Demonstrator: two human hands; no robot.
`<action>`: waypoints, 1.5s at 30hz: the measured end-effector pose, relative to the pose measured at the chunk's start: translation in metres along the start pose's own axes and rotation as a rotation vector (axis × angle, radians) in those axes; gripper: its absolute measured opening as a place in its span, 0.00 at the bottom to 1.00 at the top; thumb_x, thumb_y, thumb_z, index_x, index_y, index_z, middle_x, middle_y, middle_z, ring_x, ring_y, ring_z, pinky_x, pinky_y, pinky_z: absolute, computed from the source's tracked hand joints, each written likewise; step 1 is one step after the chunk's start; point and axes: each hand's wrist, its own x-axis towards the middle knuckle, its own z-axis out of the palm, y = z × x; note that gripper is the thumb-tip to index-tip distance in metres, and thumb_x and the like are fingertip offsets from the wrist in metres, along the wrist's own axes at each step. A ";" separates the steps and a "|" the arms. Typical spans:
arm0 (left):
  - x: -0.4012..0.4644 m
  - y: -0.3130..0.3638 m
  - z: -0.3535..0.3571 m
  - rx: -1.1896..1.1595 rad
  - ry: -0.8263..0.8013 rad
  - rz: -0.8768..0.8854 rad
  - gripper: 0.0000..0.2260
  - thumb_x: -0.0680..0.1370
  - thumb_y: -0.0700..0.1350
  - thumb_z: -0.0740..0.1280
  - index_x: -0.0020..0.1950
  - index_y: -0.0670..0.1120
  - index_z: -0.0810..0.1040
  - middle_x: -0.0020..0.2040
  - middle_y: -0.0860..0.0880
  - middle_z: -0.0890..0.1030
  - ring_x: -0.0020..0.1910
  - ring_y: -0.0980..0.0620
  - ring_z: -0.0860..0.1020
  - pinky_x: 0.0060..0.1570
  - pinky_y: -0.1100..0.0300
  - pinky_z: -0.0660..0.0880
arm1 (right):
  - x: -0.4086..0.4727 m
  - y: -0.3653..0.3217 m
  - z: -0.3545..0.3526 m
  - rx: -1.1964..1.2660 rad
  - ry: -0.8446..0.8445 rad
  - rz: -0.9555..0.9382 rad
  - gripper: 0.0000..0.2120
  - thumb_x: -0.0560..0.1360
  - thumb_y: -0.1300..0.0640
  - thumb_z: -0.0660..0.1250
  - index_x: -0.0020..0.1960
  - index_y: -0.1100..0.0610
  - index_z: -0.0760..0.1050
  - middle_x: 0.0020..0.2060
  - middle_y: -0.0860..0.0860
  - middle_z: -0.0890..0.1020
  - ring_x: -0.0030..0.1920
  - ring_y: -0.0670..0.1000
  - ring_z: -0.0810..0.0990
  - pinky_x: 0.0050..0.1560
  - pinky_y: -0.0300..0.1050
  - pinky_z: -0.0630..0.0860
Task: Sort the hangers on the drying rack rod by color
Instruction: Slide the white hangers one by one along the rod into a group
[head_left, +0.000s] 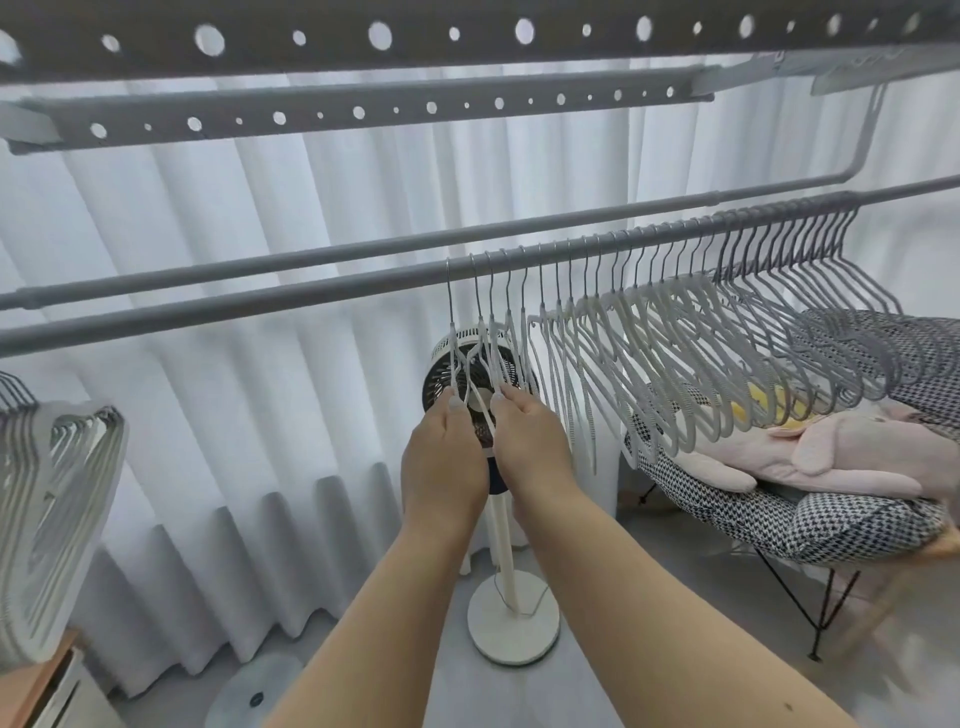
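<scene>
**A:** Biggest thing behind everything is the white curtain (218, 291), and across it runs the grey drying rack rod (260, 306), cut off at both edges. A second thinner rod sits just behind it, and two perforated bars run overhead.

**B:** Where are the hangers?

**A:** Packed along the right half of the rod. A long run of white hangers (649, 353) sits in the middle, then grey hangers (831, 312) further right toward the edge. They overlap so much I can't count them. Another bunch of hangers (47, 509) at the far left is blurry and partly out of shot, so I can't tell what it hangs on.

**B:** And behind the hands?

**A:** A standing fan (498, 519), its head mostly hidden by the hands and the loose leftmost white hangers. On the right, a houndstooth chair (779, 514) with a pink plush (831, 457) on it, and something yellow I can't make out.

**B:** Hands?

**A:** Both are up at those leftmost hangers. The left hand (441, 467) pinches a hanger's lower part, and the right hand (530, 447) has its fingers curled round the ones beside it. The fingertips are mostly hidden.
</scene>
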 end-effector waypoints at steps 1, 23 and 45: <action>0.000 0.000 0.001 0.001 0.000 0.000 0.21 0.81 0.53 0.52 0.73 0.54 0.71 0.72 0.57 0.72 0.66 0.47 0.74 0.63 0.41 0.73 | 0.000 0.000 0.001 -0.010 -0.002 0.002 0.19 0.78 0.49 0.56 0.68 0.46 0.72 0.51 0.40 0.78 0.57 0.52 0.77 0.63 0.54 0.73; 0.002 0.000 0.009 0.001 -0.055 -0.053 0.28 0.71 0.58 0.49 0.67 0.55 0.75 0.63 0.47 0.79 0.65 0.43 0.74 0.60 0.38 0.75 | 0.004 0.001 -0.005 -0.089 0.002 -0.021 0.18 0.80 0.50 0.56 0.68 0.47 0.72 0.50 0.40 0.75 0.56 0.49 0.77 0.62 0.53 0.73; 0.001 -0.008 0.007 0.017 -0.067 -0.055 0.28 0.71 0.64 0.49 0.58 0.51 0.78 0.53 0.42 0.84 0.56 0.40 0.80 0.57 0.40 0.77 | 0.000 0.006 0.002 -0.168 0.025 0.019 0.14 0.72 0.43 0.57 0.40 0.49 0.77 0.34 0.51 0.83 0.43 0.57 0.82 0.51 0.59 0.79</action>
